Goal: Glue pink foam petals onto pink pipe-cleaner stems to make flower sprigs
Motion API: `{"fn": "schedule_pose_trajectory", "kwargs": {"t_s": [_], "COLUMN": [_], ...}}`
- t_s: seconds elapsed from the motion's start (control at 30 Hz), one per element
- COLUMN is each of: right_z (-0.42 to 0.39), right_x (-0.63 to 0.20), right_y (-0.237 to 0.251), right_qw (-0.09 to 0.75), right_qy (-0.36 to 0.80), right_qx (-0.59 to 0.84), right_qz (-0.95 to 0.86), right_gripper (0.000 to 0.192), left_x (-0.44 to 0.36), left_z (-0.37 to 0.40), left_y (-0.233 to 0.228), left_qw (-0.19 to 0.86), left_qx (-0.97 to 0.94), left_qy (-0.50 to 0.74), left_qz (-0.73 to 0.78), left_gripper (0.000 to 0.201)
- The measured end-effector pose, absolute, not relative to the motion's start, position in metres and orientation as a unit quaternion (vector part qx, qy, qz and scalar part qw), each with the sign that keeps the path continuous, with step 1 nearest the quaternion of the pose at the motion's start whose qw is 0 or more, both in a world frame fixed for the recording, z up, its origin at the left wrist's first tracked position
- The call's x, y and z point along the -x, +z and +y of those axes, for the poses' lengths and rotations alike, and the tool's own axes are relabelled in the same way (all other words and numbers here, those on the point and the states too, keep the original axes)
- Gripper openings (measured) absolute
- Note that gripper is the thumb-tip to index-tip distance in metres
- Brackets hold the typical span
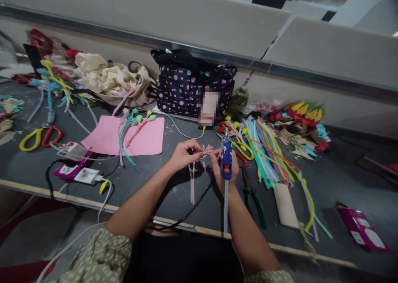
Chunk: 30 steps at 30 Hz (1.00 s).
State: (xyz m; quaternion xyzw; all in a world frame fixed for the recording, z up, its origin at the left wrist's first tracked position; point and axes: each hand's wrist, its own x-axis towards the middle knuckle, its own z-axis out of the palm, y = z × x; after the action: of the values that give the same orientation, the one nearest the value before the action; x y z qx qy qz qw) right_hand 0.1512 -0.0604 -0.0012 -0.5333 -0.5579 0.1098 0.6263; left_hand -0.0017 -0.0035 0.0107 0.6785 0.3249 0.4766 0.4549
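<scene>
A pink flower (206, 150) is held just above the surface (139, 191), in front of the body, between the two hands. By the left hand (185, 155) it is pinched, thumb against bent fingers; by the grip of the right hand (219, 174) its other side is pinched at the fingertips. The gun (227, 156) seems to be carried in the right hand too, though its handle is hidden, and the glue stick (226, 208) juts back towards the body. Two pale stems (192, 183) are seen below the left hand — whether they are joined to the flower cannot be told. For good work, the flower is best steadied by the left hand and only lightly pressed by the right, so that the soft petals are not crushed. The nozzle should be kept turned away from the fingers, and the black cord (199, 200) kept slack and off the stems. The pliers (255, 200) and the bundle of pipe cleaners (264, 150), both lying to the right, are best left unbumped by the right forearm.
</scene>
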Motion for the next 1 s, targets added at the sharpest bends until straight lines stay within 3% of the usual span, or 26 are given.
{"fn": "schedule_pose_trajectory", "kwargs": {"t_s": [0.5,1.0], "right_z": [-0.0578,-0.0557], "right_x": [-0.1560,-0.1544], "right_y": [0.0051,-0.0015], "right_qw": [0.652,0.655], "right_qy": [0.173,0.159], "right_qx": [0.517,0.515], "right_qz": [-0.527,-0.529], "right_gripper": [0.015,0.017], "left_x": [0.0010,-0.0005], "left_z": [-0.0039,-0.0049], "left_y": [0.0080,0.0097], "left_qw": [0.567,0.519], "left_qx": [-0.580,-0.622], "left_qy": [0.454,0.448], "left_qz": [0.369,0.378], "left_gripper": [0.027,0.022]}}
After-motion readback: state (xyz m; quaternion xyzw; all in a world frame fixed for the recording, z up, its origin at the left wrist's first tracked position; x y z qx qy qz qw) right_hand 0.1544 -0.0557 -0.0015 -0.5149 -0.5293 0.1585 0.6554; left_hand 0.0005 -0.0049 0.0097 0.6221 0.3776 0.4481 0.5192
